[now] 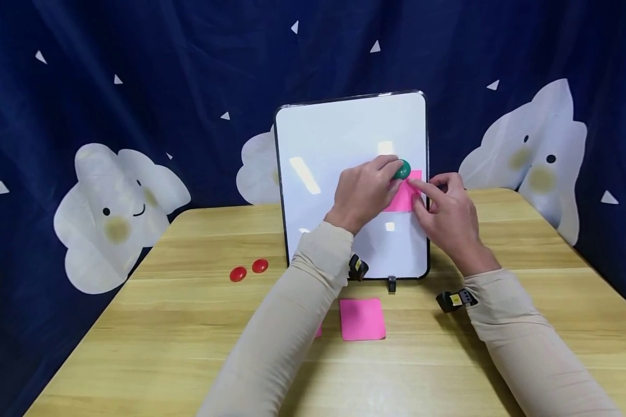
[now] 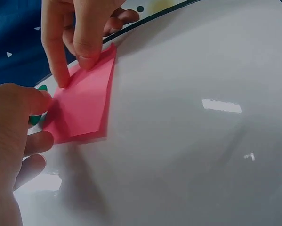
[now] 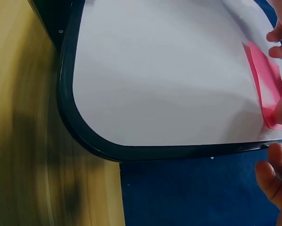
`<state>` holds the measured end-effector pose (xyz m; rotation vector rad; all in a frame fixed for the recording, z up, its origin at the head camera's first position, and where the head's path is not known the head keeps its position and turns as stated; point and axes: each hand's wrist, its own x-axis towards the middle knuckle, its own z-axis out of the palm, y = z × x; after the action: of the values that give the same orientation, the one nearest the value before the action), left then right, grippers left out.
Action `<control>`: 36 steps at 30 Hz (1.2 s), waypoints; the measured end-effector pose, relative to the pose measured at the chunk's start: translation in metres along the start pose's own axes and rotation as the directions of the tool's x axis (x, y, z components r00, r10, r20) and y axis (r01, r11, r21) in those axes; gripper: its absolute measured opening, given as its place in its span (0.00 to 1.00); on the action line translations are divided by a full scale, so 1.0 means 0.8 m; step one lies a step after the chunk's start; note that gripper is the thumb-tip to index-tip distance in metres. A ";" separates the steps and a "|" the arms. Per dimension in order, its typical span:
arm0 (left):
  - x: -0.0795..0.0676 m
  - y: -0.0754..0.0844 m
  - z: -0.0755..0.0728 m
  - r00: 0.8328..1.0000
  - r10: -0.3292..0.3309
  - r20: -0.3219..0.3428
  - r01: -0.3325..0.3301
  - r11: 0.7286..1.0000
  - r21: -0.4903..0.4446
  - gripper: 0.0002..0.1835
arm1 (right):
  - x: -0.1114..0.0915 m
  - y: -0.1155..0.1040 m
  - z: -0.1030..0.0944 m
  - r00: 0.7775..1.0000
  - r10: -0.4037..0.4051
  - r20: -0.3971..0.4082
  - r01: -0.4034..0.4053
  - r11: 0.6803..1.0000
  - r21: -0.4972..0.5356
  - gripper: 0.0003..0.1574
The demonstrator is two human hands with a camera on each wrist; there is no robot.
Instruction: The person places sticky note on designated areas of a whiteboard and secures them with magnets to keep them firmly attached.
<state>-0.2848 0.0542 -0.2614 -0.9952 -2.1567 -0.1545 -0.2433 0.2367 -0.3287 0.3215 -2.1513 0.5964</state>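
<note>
A pink sticky note (image 1: 400, 201) lies against the right side of an upright whiteboard (image 1: 339, 133). Pinched in my left hand (image 1: 366, 188) is a round green magnet (image 1: 404, 168), right at the note's upper part. My right hand (image 1: 451, 217) comes in from the board's right edge, its index finger and thumb pressing on the note. In the left wrist view the lower edge of the note (image 2: 82, 110) stands slightly off the board. The right wrist view shows the note (image 3: 268, 89) side-on, with the magnet hidden.
Two red magnets (image 1: 237, 274) lie on the wooden table (image 1: 188, 324) left of the board. Another pink note (image 1: 362, 319) is in front, and a pink corner peeks out beside my left sleeve. A black foot (image 1: 392, 284) sits under the board; a dark blue curtain (image 1: 198, 46) hangs behind.
</note>
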 end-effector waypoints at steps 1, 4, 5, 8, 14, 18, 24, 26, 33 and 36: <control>0.000 0.000 0.001 1.000 -0.003 0.001 0.003 1.000 -0.002 0.19 | 0.000 0.000 0.000 1.000 -0.001 -0.001 0.001 1.000 0.002 0.19; 0.000 0.001 0.004 1.000 -0.007 0.001 0.007 1.000 -0.007 0.19 | 0.000 -0.001 0.001 1.000 0.000 -0.003 0.000 1.000 0.002 0.18; 0.000 0.001 0.004 1.000 -0.008 -0.001 0.008 1.000 -0.008 0.19 | 0.000 -0.001 0.001 1.000 0.001 -0.003 -0.001 1.000 0.000 0.18; 0.000 0.003 0.006 1.000 -0.008 -0.007 0.008 1.000 0.000 0.19 | 0.000 -0.002 0.001 1.000 0.005 -0.001 -0.005 1.000 -0.006 0.18; -0.002 0.008 0.010 1.000 -0.020 -0.002 0.020 0.997 0.070 0.20 | 0.000 -0.003 0.000 1.000 0.008 0.003 -0.008 1.000 -0.003 0.18; -0.003 0.009 0.013 1.000 -0.023 -0.013 0.025 0.993 0.115 0.20 | 0.000 -0.004 0.000 1.000 0.007 0.004 -0.007 1.000 0.000 0.18; -0.004 0.008 0.015 1.000 -0.022 -0.022 0.025 0.991 0.130 0.20 | 0.001 -0.005 0.001 1.000 0.006 0.003 -0.006 1.000 0.004 0.18; -0.004 0.007 0.015 0.999 -0.020 -0.026 0.023 0.992 0.123 0.20 | 0.001 -0.005 0.001 1.000 0.005 0.006 -0.005 1.000 0.003 0.18; -0.004 0.006 0.014 0.999 -0.014 -0.034 0.017 0.997 0.079 0.18 | 0.001 -0.004 -0.003 1.000 -0.004 0.008 0.005 1.000 -0.007 0.18; -0.004 0.005 0.013 0.999 -0.012 -0.048 0.014 0.998 0.055 0.16 | 0.001 -0.002 -0.005 1.000 -0.009 0.003 0.009 1.000 -0.003 0.18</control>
<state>-0.2870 0.0590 -0.2719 -0.9370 -2.1131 -0.1229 -0.2404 0.2376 -0.3253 0.3306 -2.1523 0.5885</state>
